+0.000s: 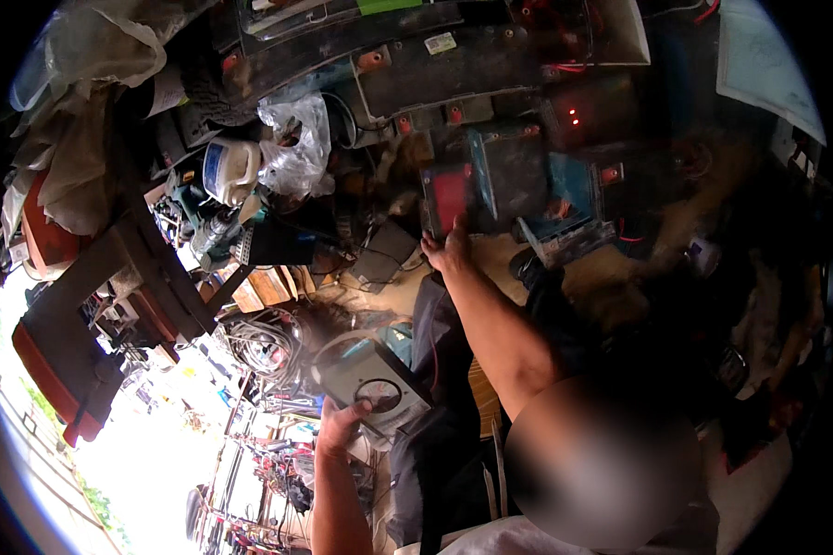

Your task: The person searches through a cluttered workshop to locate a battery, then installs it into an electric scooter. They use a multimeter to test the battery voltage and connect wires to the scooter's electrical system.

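My left hand [342, 424] grips a grey metal box [387, 368] with a large round opening in its face; the thumb lies by the opening. The box is tilted in front of my dark-trousered leg. Farther off, my right arm is stretched out, and my right hand [447, 250] is closed on the lower edge of a dark rectangular box with a red face [450, 196]. Some of its fingers are hidden behind the box. Just right of that box stands a dark case with a bluish edge [509, 171].
An open bluish case [569, 199] and a dark unit with red lights [602, 116] stand right of my right hand. To the left are a white jug [231, 172], a clear plastic bag [296, 143], a drill [215, 236] and coiled cables [267, 340]. A brown panel [74, 324] juts out there.
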`<state>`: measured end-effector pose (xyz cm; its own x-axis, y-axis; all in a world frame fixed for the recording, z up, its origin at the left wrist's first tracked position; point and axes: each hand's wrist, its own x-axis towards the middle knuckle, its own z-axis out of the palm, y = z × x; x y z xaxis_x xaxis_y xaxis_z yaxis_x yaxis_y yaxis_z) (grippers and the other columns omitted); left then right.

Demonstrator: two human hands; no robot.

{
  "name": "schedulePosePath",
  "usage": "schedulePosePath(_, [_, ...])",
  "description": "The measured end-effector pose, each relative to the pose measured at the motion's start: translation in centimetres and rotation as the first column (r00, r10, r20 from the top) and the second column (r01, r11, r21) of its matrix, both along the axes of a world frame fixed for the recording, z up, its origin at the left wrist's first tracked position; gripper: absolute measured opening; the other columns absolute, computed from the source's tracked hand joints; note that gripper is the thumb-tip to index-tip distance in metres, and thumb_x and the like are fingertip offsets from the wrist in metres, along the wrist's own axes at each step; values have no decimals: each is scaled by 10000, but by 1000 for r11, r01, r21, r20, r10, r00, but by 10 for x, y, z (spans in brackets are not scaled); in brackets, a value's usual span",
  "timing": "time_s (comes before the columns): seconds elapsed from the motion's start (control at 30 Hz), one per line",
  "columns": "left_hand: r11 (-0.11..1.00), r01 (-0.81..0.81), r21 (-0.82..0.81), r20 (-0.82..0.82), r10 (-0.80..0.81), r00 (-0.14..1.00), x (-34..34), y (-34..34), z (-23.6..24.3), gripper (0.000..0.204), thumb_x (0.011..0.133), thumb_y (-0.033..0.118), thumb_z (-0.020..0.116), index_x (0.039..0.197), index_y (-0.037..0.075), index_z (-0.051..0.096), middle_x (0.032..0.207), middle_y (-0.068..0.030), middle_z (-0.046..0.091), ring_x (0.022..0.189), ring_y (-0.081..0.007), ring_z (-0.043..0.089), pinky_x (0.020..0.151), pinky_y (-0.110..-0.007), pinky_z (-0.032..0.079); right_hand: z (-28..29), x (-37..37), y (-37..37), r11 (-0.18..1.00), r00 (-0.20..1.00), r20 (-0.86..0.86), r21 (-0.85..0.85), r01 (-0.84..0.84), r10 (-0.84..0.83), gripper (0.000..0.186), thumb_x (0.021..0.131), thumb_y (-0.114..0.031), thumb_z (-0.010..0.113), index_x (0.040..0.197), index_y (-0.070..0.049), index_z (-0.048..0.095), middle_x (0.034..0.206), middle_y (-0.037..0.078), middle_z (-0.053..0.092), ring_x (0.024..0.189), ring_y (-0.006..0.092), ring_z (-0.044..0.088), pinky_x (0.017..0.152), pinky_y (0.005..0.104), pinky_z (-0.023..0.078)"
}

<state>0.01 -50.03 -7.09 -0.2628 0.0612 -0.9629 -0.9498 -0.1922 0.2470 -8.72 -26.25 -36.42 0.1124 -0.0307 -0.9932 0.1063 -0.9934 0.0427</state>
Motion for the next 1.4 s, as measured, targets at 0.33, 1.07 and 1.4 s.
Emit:
schedulePosePath(0.33, [999,-3,-41,-75,0,997,-13,25,4,734,625,174,764,1266,10,446,1076,-96,592,955,-271,618,896,-445,509,80,38,98,727,690,-249,102,-679,680,770,790,-509,719,1331,-37,441,1276,145,536,1106,332,574,942,478,450])
schedulePosePath(1.07, [910,413,-44,-81,-416,906,-42,208,15,766,597,212,770,1277,7,483,1129,-82,584,1014,-231,569,898,-367,454,55,170,434,-365,109,917,259,-894,383,1120,543,-495,861,1365,32,313,1311,260,438,1175,399,466,971,499,398])
schedulePosePath(1.4, [867,482,-124,-189,-498,847,-28,222,30,553,658,78,701,1185,-5,558,1066,-73,607,1004,-200,555,875,-334,450,80,149,450,-180,84,745,266,-947,662,1040,515,-465,862,1333,-35,385,1244,214,518,1141,399,519,964,481,440])
